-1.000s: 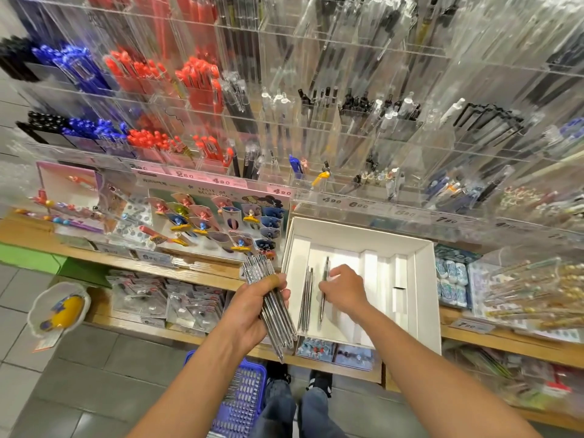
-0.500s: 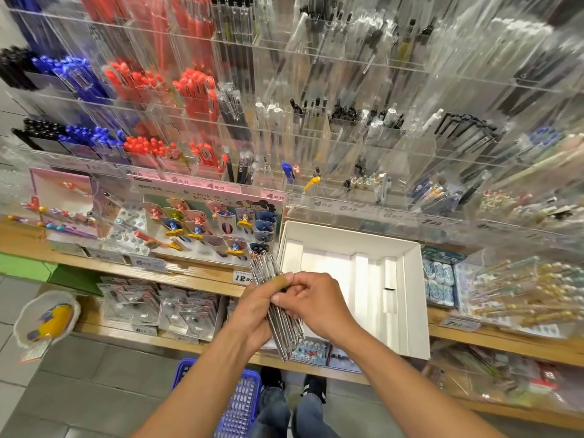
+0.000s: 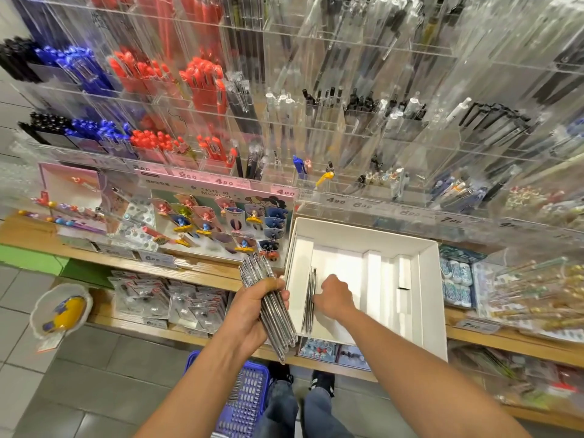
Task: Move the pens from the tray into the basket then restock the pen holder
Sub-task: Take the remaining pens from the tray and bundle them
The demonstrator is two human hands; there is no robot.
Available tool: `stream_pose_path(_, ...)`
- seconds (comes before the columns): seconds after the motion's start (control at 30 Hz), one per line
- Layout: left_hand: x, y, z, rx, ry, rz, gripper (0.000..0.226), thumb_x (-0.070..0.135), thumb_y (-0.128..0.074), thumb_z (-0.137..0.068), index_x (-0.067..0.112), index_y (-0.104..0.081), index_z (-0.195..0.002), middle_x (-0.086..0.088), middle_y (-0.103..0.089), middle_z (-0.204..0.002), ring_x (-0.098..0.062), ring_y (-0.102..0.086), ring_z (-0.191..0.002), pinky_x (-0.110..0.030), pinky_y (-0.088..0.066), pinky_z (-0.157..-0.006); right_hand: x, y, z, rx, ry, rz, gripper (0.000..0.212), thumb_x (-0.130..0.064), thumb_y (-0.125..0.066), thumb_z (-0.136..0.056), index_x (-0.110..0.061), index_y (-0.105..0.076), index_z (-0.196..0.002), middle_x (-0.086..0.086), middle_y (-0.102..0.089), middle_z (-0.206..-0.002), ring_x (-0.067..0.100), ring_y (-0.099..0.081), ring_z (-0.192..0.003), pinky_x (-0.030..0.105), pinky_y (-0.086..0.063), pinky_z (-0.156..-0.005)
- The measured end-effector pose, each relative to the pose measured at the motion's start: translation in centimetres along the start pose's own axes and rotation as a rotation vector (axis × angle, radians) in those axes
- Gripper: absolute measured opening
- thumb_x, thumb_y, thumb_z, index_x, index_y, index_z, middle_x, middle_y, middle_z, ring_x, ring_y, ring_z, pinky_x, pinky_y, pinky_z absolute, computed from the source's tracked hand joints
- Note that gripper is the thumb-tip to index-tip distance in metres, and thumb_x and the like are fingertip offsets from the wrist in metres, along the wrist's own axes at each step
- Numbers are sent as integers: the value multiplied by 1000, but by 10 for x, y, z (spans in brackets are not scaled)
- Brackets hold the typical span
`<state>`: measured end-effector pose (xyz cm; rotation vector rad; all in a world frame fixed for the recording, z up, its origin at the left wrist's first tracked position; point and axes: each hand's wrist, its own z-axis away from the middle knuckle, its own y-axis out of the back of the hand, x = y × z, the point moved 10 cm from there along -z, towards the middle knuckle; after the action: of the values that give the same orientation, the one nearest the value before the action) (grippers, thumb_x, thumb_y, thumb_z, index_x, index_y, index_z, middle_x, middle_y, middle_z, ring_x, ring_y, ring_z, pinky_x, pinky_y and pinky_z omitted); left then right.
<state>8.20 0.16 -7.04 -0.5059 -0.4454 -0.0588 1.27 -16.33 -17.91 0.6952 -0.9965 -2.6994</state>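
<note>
Left hand [image 3: 252, 308] gripping pens [image 3: 278, 324], right hand [image 3: 335, 295] in tray [image 3: 429, 298]

left hand [image 3: 252, 311] fisted, right hand [image 3: 335, 295] reaching, curled

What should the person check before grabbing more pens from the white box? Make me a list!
1. Left hand holds its pen bundle firmly: ok.
2. Right hand sits at the leftover pens: ok.
3. Leftover pens lie together in the white tray: ok.
4. Blue basket waits below: ok.
5. Right fingers already pinching a pen: cannot tell.
</note>
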Motion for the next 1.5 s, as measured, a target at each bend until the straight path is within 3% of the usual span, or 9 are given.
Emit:
stream_pose_path(0.33,-4,6,-2,56,17,-32,3,-1,-63,-85,-1,-65,-88,-11,-63,-73,-18,-63,-60,-29,-54,-63,-1,30,4,109,-24,-76,29,-13,-61,-82,-15,-43,-58,-2,-46,-55,13,-46,-47,21,-31,-42)
stream_pose_path(0.5,0,3,-2,74,-29,-36,17,3,-71,-79,-1,-67,-95,-13,-68,-78,-19,-67,-66,-34,-53,-74,-44,66,66,-2,225,-582,21,-23,-72,-81,-26,-57,-95,2,-70,-77,12,-68,-57,16,-45,-49)
stream_pose_path(0.6,-3,-13,2,-15,-13,18,24,11,-72,-80,-1,-63,-98,-27,-67,-104,-36,-69,-93,-49,-54,-83,-82,64,109,-130,395,-607,25,-23,-75,-80,-26,-59,-99,-2,-72,-70,11,-67,-56,19,-50,-55)
stream_pose_path(0.7,-3,-24,8,-63,-8,30,38,24,-74,-79,-2,-59,-102,-32,-64,-102,-36,-67,-81,-39,-55,-61,-101,62,129,-140,431,-602,21,-20,-75,-81,-21,-63,-98,-3,-69,-64,11,-65,-55,25,-53,-57)
stream_pose_path(0.83,-5,-25,13,-90,-20,66,51,20,-71,-80,-11,-58,-119,-34,-66,-115,-42,-65,-105,-48,-54,-87,-107,65,137,-66,453,-535,14,-21,-75,-78,-21,-68,-91,-7,-65,-61,8,-63,-56,30,-57,-60)
stream_pose_path(1.07,-10,-24,20,-130,6,67,29,2,-68,-81,-15,-61,-103,-28,-69,-88,-27,-66,-58,-34,-57,-50,-102,49,140,-189,509,-610,17,-22,-82,-76,-17,-71,-88,-8,-64,-61,3,-59,-54,18,-47,-52)
stream_pose_path(1.23,-7,-6,18,-49,-9,-7,30,3,-73,-69,-10,-64,-94,-20,-63,-74,-23,-62,-56,-32,-57,-59,-75,54,96,-221,366,-842,14,-17,-74,-83,-13,-68,-95,13,-71,-78,18,-64,-58,23,-50,-53)
stream_pose_path(1.37,-8,7,17,-30,11,54,20,1,-72,-68,-2,-66,-86,-14,-64,-68,-20,-63,-55,-28,-58,-58,-20,44,38,16,13,-517,5,-7,-66,-82,-11,-64,-80,3,-68,-82,16,-65,-61,28,-54,-58)
stream_pose_path(1.5,-8,15,17,-25,28,75,9,0,-71,-70,-2,-72,-78,-14,-65,-71,-22,-64,-57,-30,-60,-57,-13,6,16,-95,0,-146,17,-2,-58,-66,-14,-53,-55,3,-46,-55,18,-47,-49,21,-36,-48)
